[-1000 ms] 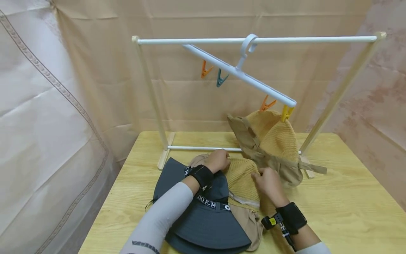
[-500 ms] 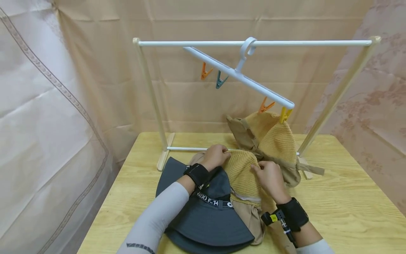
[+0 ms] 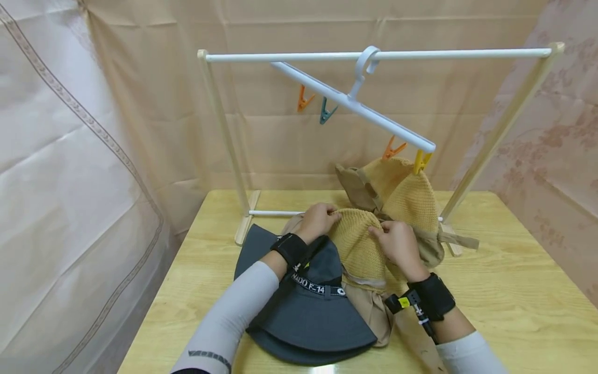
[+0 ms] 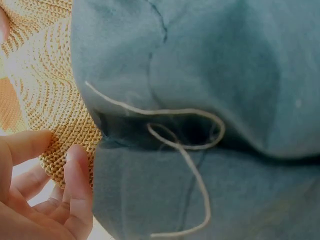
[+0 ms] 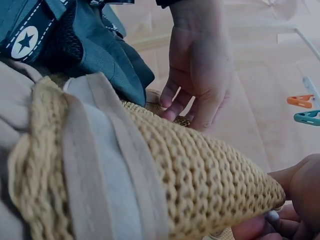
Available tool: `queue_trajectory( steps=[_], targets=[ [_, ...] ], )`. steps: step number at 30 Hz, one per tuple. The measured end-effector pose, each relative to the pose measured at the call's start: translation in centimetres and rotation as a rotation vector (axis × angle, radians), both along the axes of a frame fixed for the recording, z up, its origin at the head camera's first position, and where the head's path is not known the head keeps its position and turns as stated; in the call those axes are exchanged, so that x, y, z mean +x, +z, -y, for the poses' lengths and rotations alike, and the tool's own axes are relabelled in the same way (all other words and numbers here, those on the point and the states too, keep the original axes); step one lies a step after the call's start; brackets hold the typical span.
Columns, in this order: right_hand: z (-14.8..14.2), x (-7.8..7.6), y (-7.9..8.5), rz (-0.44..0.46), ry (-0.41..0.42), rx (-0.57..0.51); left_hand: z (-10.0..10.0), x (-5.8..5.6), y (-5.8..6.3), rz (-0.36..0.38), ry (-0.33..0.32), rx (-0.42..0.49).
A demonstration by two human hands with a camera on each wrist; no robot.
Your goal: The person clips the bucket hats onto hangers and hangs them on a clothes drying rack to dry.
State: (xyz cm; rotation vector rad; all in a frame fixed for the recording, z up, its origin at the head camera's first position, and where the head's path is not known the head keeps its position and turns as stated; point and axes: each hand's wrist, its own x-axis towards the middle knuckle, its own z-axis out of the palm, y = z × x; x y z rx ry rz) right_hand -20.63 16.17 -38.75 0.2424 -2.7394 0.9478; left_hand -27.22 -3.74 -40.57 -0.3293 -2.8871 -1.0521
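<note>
My left hand [image 3: 319,224] pinches the far edge of a yellow knit crown, part of a tan sun hat [image 3: 357,244]. On the crown's right side, my right hand [image 3: 399,246] pinches the knit between thumb and fingers, and the right wrist view shows these fingertips [image 5: 275,220] at its end. Overlapping the tan hat is a dark blue-grey bucket hat [image 3: 308,317] with a lettered band, partly under my left forearm. Behind my right hand, a similar tan and yellow hat [image 3: 411,202] hangs by an orange clip [image 3: 393,149] and a yellow clip [image 3: 421,161].
A white hanger [image 3: 352,105] hooks over the rack's top bar [image 3: 280,57] and tilts down to the right. Toward its raised end are an orange clip [image 3: 304,98] and a teal clip [image 3: 327,111]. The rack stands on a wooden table [image 3: 514,280] before draped cloth.
Both hands have moved slightly away from me and up, still pinching the knit crown. The tan hat and the dark bucket hat have shifted the same way, toward the rack.
</note>
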Motion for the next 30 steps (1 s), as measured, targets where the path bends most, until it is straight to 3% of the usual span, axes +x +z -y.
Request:
queue_trajectory(
  steps=[8, 19, 30],
  targets=[
    [0.0, -0.2, 0.6, -0.159, -0.037, -0.058, -0.2, -0.5, 1.2, -0.009, -0.005, 0.042],
    [0.0, -0.2, 2.0, -0.077, -0.013, -0.02, -0.3, -0.6, 1.1, -0.015, -0.024, 0.069],
    [-0.4, -0.3, 3.2, -0.056, 0.002, -0.004, -0.5, -1.1, 1.7, -0.074, -0.033, 0.003]
  ],
)
